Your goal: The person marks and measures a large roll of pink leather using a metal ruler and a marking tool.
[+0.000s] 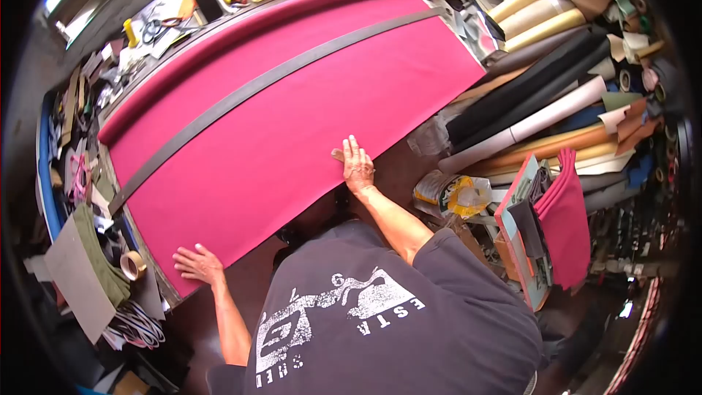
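A wide sheet of pink-red material lies spread over the worktable, its far side wound into a long roll. My left hand rests palm down on the sheet's near left corner, fingers spread. Farther right, my right hand lies flat on the near edge with its fingers stretched out. Across the sheet, beyond both hands and apart from them, runs a long dark straightedge strip. Nothing shows in either hand, though what is under the palms is hidden.
Rolls of material are stacked at the right. Below them stand a bucket and a rack with folded pink material. Scissors and tools lie along the back. A tape roll sits by the left corner.
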Demonstrator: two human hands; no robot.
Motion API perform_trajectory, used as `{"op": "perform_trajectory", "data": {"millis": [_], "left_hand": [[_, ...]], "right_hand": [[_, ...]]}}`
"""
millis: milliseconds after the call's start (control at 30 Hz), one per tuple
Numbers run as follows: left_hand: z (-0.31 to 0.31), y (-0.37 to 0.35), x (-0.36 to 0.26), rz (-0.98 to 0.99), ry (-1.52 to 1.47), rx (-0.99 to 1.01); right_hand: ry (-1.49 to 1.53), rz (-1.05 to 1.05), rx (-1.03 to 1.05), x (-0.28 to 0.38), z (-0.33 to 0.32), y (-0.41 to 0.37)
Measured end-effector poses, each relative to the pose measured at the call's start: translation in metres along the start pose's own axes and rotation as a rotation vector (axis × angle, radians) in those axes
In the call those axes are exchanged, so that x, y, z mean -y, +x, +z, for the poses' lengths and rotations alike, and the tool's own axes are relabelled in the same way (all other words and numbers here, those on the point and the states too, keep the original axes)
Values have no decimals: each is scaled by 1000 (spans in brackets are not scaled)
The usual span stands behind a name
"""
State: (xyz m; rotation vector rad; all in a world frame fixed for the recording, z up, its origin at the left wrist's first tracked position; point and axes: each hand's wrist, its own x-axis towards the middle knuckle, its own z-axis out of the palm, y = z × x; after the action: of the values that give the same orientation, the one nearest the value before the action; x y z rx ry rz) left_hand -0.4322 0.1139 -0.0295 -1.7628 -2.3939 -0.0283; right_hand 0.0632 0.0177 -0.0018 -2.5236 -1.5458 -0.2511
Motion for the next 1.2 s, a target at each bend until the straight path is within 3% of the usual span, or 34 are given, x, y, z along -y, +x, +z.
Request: {"op": "perform_trajectory", "data": {"millis": [100, 233, 267, 333, 433, 500, 600, 767, 933, 1033, 1200], "left_hand": [[-35, -35, -89, 469, -136, -56], [-88, -91, -224, 1072, -416, 94], [-101, -104, -258, 1195, -431, 168], [-114, -130, -324, 1416, -452, 274], [-119, -160, -419, 1606, -368, 151], [-132, -177, -469, 1653, -351, 220], [-147, -195, -518, 1674, -403, 309], [-150, -205, -550, 1660, -287, 320], [-150, -206, -553, 1655, -213, 283], [-161, -204, -556, 1593, -284, 432], [-165, -202, -558, 1598, -212, 341]], "right_hand": [[31, -18, 24, -2, -8, 1], [91, -122, 106, -29, -12, 9], [124, -151, 137, -47, -19, 17], [76, -18, 102, -104, -18, 40], [-48, 128, 38, -218, -1, 82], [-69, 200, -39, -304, 5, 113], [-106, 351, 84, -405, -4, 150], [-47, 424, 144, -528, 10, 188], [33, 521, 146, -571, 8, 204], [22, 535, 126, -568, 13, 204], [21, 519, 76, -564, 17, 204]]}}
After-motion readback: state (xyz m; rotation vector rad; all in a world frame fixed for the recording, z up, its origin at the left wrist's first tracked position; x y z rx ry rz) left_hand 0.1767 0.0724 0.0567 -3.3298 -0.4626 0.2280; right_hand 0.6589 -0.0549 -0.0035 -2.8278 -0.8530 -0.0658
